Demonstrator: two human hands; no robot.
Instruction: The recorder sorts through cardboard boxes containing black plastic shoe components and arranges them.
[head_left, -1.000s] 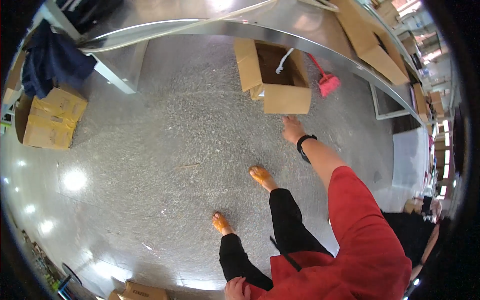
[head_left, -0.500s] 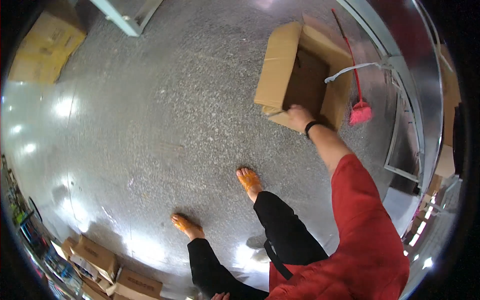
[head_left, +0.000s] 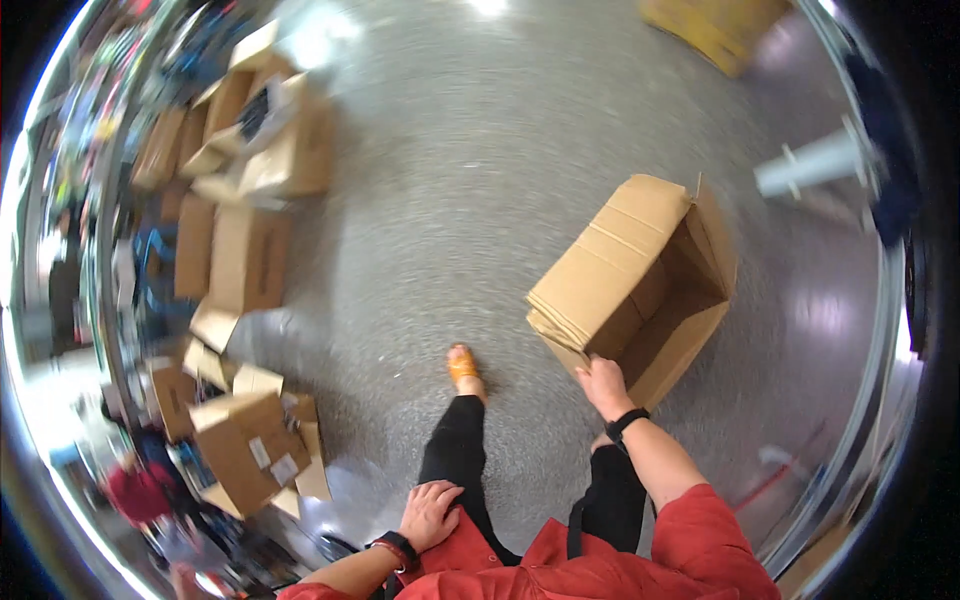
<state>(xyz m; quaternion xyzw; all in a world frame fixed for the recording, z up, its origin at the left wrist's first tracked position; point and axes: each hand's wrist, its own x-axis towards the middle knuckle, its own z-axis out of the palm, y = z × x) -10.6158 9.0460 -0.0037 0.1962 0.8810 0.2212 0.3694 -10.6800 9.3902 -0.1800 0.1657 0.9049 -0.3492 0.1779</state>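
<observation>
Brown open-topped cardboard carton (head_left: 608,255) has come away from the spot beside the pink broom where it stood half a second ago; right hand (head_left: 604,388) has it by the near edge. View has swung round too: yellow carton (head_left: 712,32), upper left before, now sits beyond the brown carton, to its upper right.

Right fingers are closed on the brown carton's near rim, black wristband (head_left: 626,424) just behind. Carton is tilted, opening facing right, near flap bent over (can't tell whether its bottom clears the floor).

Left hand (head_left: 432,515) is well apart from the carton, to its lower left, lying flat over the hem of the red short-sleeved shirt (head_left: 480,550) and the black trousers (head_left: 450,445). Fingers extended, nothing gripped.

Around the carton: grey speckled floor (head_left: 420,230) under it; orange sandal (head_left: 462,366) to its lower left, other foot mostly hidden behind it. Well left of it, a row of open brown cardboard boxes (head_left: 248,250), and nearer the body, a brown box with white labels (head_left: 245,450). Right of it, a pale metal leg (head_left: 815,165). Lower right of it, a thin red stick (head_left: 765,488), blurred.
</observation>
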